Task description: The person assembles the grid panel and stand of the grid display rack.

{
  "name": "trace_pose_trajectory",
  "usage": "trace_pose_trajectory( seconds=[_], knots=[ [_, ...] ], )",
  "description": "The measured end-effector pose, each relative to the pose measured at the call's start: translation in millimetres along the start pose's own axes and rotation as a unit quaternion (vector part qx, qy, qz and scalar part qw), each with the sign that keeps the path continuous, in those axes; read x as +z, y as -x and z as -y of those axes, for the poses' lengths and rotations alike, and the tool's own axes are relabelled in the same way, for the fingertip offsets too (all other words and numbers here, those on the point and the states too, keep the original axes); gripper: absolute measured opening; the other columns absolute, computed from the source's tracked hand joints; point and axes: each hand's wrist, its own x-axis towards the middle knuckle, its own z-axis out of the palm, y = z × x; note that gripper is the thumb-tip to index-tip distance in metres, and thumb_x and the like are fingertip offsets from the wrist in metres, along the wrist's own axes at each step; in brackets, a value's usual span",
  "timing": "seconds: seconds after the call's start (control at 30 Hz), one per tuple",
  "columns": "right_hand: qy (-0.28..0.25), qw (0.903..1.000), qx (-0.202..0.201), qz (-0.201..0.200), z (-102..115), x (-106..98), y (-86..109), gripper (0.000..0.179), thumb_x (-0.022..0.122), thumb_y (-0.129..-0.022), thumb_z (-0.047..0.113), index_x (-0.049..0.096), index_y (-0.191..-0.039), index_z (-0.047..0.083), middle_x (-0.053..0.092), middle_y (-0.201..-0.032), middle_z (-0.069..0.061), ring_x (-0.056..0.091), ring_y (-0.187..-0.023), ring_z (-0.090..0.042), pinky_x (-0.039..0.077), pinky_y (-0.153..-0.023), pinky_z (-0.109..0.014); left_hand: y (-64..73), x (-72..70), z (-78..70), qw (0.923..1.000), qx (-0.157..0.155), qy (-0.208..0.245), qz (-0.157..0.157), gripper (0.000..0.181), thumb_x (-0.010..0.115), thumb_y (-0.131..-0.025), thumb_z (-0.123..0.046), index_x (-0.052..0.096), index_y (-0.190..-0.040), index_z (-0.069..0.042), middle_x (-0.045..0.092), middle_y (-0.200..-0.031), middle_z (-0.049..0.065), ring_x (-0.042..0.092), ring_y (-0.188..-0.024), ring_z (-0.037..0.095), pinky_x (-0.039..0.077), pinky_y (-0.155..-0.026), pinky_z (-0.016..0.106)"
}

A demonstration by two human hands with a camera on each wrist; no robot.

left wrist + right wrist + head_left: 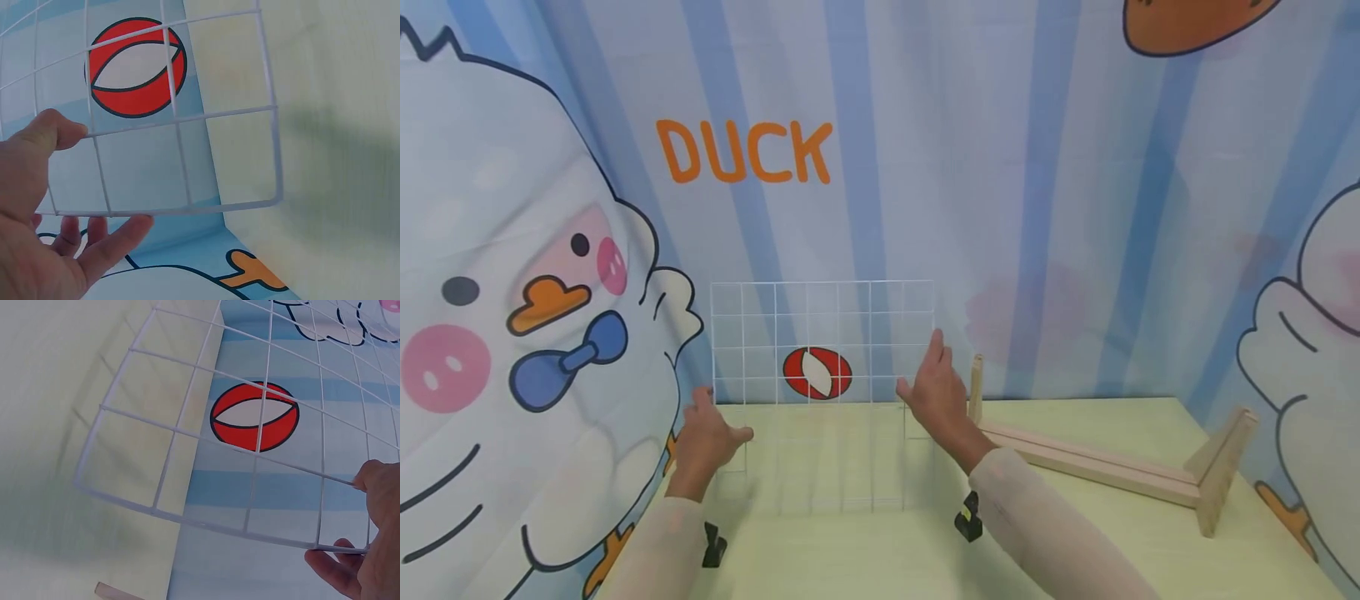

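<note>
A white wire grid panel (pixel 776 345) stands upright between my two hands, over the pale yellow table (pixel 820 558). My left hand (pixel 707 437) grips its left side. In the left wrist view the thumb lies on an inner wire of the grid (pixel 275 107), and the fingers meet the outer edge wire. My right hand (pixel 942 400) holds the opposite side. The right wrist view shows that thumb on an inner wire and the fingertips at the edge of the grid (pixel 177 430).
To the right, a wooden stand lies across the table, a long beam (pixel 1097 468) with a slanted end piece (pixel 1225 471). A striped cloth backdrop (pixel 940 200) with duck drawings hangs behind the table. Small black devices (pixel 970 517) sit at both wrists.
</note>
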Motion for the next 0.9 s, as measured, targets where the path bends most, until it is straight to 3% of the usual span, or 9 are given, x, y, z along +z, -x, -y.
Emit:
trace_pose_trajectory(
  seconds=[0.13,0.43,0.67,0.9],
  knots=[
    [-0.007,0.9995,-0.017,-0.026,1,-7,-4.1,0.102,0.078,-0.088,0.031,0.012,-0.159,0.001,0.050,-0.136,-0.024,0.061,-0.076,-0.030,0.056,-0.066,-0.042,-0.6,1.5,-6.6,0.9991,0.013,0.029,-0.030,0.094,0.079,-0.083,-0.023,0.020,-0.153,-0.002,0.040,-0.141,0.034,0.056,-0.099,0.044,0.052,-0.083,0.057],
    [-0.033,0.9959,-0.040,-0.075,8,-24,-14.8,0.100,0.078,-0.088,0.028,0.012,-0.160,0.003,0.050,-0.139,-0.023,0.055,-0.066,-0.026,0.052,-0.058,-0.039,-3.9,-1.4,-24.3,0.9935,0.020,0.083,-0.075,0.095,0.079,-0.084,-0.020,0.018,-0.155,-0.004,0.035,-0.151,0.032,0.047,-0.125,0.049,0.045,-0.103,0.064],
    [-0.047,0.9935,-0.037,-0.097,15,-34,-20.8,0.101,0.078,-0.088,0.027,0.012,-0.161,0.006,0.050,-0.140,-0.022,0.059,-0.072,-0.030,0.057,-0.064,-0.043,-4.2,-7.4,-32.6,0.9878,0.051,0.102,-0.106,0.095,0.078,-0.083,-0.020,0.018,-0.155,-0.005,0.040,-0.145,0.032,0.049,-0.121,0.048,0.046,-0.099,0.064],
    [-0.059,0.9902,-0.041,-0.120,22,-43,-27.4,0.102,0.080,-0.087,0.024,0.012,-0.161,0.009,0.052,-0.136,-0.020,0.060,-0.078,-0.032,0.058,-0.068,-0.045,-5.4,-14.8,-42.0,0.9854,0.056,0.110,-0.117,0.097,0.079,-0.085,-0.022,0.015,-0.157,-0.009,0.035,-0.151,0.030,0.048,-0.125,0.048,0.045,-0.104,0.063]
  ],
)
